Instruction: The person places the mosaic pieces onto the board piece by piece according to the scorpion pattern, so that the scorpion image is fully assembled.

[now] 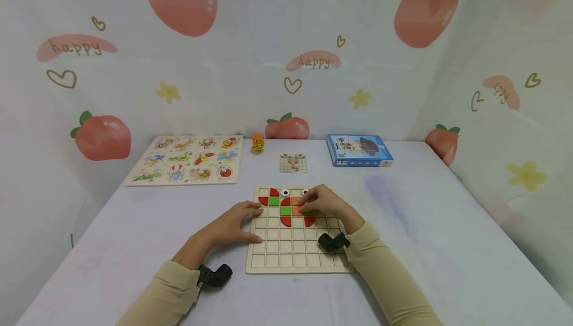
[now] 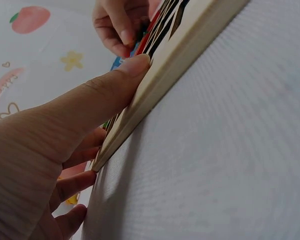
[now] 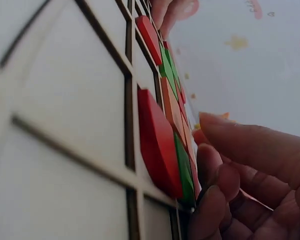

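A square wooden grid board [image 1: 273, 247] lies on the table, with red rounded pieces [image 1: 286, 221], green squares [image 1: 274, 201], orange squares [image 1: 296, 201] and round eye pieces [image 1: 285, 192] in its upper cells. At the board's left edge rests my left hand [image 1: 233, 223], its thumb [image 2: 97, 97] on the rim and its other fingers along the side. My right hand [image 1: 326, 201] hovers over the upper right cells, fingertips bent down by the lower orange square. In the right wrist view, its thumb [image 3: 240, 135] and curled fingers are near the pieces; whether they pinch one is hidden.
Behind the board lies a small pattern card [image 1: 293, 163]. A wooden insect puzzle [image 1: 188, 159] is at the back left, with a small orange and yellow toy [image 1: 257, 143] beside it. A blue box [image 1: 359, 150] stands at the back right, near the patterned backdrop [image 1: 250, 42].
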`<state>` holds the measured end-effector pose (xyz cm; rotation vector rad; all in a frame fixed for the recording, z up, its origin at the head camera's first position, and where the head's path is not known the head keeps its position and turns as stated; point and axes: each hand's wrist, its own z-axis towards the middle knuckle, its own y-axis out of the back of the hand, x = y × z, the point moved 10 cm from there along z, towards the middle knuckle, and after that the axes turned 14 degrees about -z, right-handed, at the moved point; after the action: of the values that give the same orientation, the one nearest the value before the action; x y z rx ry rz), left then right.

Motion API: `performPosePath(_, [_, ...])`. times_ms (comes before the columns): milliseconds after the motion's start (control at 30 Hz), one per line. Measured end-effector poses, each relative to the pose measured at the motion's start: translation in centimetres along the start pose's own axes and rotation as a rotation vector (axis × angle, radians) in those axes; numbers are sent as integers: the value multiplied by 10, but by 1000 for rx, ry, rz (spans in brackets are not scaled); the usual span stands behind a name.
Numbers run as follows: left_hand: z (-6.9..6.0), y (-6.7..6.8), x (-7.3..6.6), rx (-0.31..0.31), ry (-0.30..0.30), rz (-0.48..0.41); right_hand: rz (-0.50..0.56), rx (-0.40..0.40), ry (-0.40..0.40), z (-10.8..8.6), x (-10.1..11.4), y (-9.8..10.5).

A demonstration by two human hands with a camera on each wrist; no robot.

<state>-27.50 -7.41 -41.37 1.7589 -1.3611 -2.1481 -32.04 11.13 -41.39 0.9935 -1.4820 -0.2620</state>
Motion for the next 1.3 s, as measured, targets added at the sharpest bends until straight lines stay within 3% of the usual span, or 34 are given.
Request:
performPosePath(433, [0, 1, -1, -2, -7, 10, 30, 52, -7, -20, -15, 21])
performPosePath(1133, [-2, 1, 0, -5, 17, 14, -67, 23, -108, -75, -73, 53])
performPosePath(1300, [-1, 0, -1, -4, 17, 17, -75, 43, -87, -88, -80, 54])
